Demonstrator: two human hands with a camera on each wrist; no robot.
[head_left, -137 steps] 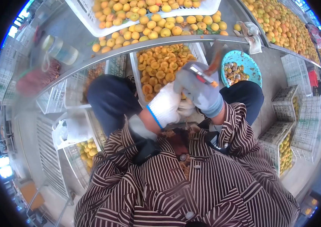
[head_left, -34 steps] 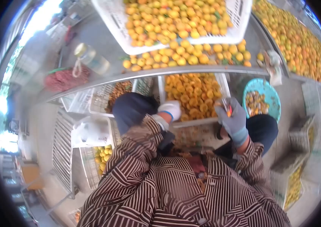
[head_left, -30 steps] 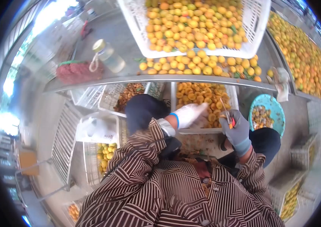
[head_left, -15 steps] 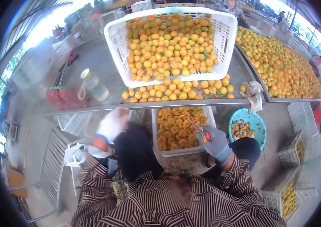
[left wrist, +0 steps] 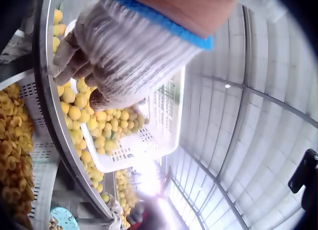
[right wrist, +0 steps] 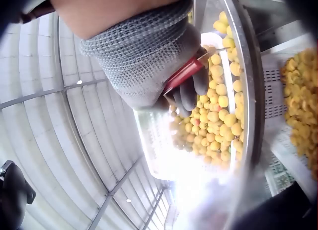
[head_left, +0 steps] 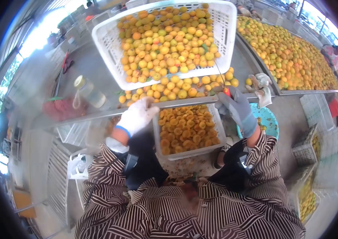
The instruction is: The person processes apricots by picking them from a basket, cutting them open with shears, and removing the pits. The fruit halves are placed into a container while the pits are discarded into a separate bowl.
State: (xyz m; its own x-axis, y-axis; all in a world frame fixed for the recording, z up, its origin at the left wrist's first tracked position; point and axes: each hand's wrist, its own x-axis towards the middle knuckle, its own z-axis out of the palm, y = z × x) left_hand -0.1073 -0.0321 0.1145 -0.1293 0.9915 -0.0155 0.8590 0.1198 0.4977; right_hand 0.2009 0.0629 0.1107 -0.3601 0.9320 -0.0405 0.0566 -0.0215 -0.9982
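Note:
In the head view my left hand [head_left: 137, 115], in a white knit glove, is at the table's front edge beside loose whole apricots [head_left: 169, 88]. Its fingers bend loosely, and nothing shows between them in the left wrist view. My right hand [head_left: 238, 109], in a grey glove, grips a small knife [head_left: 226, 91] by its red handle. The thin blade points up and away over the apricots. A large white crate [head_left: 232, 36] of whole apricots lies tipped toward me on the table. Below the edge, between the knees, stands a white crate [head_left: 185, 154] of halved apricots.
A turquoise basin [head_left: 270, 115] stands on the floor at the right. A water bottle [head_left: 91, 93] and a red mesh bag [head_left: 63, 109] are on the table's left. A cloth [head_left: 262, 89] hangs over the edge near a big apricot heap [head_left: 288, 59].
Both hands were together over the halved apricots, then separated. The left hand swung out left and came back to the table edge. The right hand rose to the edge with the knife.

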